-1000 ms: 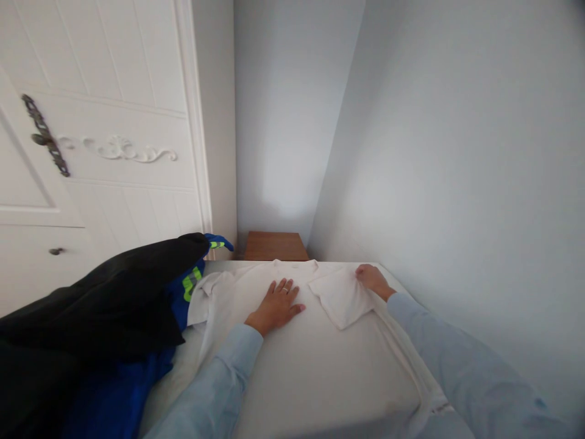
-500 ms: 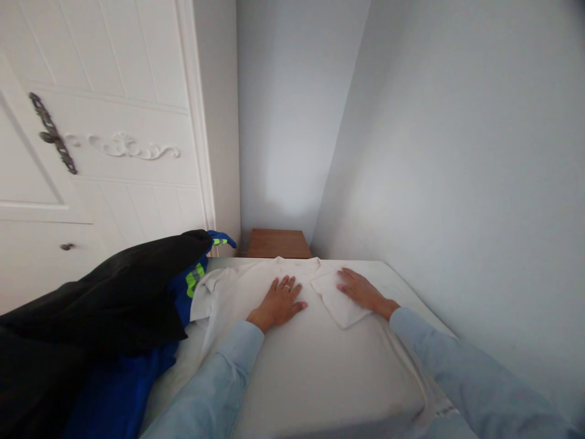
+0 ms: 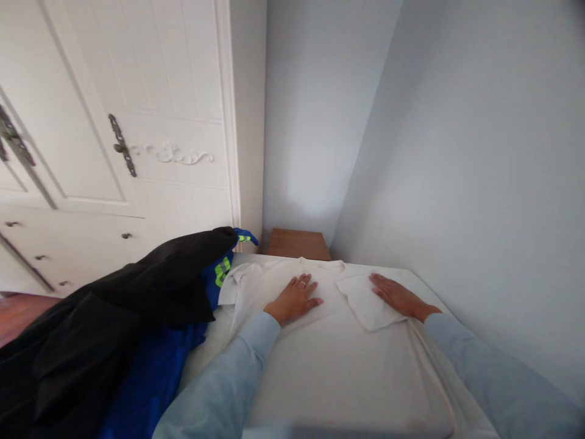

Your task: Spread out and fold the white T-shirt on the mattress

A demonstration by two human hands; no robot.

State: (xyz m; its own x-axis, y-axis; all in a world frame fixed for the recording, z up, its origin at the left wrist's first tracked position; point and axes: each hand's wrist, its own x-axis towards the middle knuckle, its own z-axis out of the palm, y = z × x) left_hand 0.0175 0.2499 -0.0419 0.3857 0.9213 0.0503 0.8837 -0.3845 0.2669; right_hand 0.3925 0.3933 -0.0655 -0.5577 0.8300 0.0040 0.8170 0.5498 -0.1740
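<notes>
A white T-shirt (image 3: pixel 320 372) lies spread on a white surface (image 3: pixel 402 272), its neckline at the far end. One sleeve (image 3: pixel 365 305) is folded inward over the right side of the shirt's front. My left hand (image 3: pixel 295 300) rests flat on the chest area below the neckline, fingers apart, a ring on one finger. Over the folded sleeve, my right hand (image 3: pixel 397 296) lies flat with its fingers stretched out. The other sleeve (image 3: pixel 232 286) sticks out at the left, beside the dark clothes. Neither hand grips anything.
Black clothing (image 3: pixel 137 274) and blue clothing (image 3: pixel 146 372) with yellow-green reflective strips are heaped at the left. Behind them stands a white wardrobe (image 3: pixel 183 85). A brown wooden piece (image 3: pixel 299 244) sits past the far edge. A pale wall (image 3: pixel 479 152) runs along the right.
The view has turned left, so more of the wardrobe shows and everything sits further right. My right hand has slid slightly outward over the folded sleeve; my left hand stays on the shirt.
</notes>
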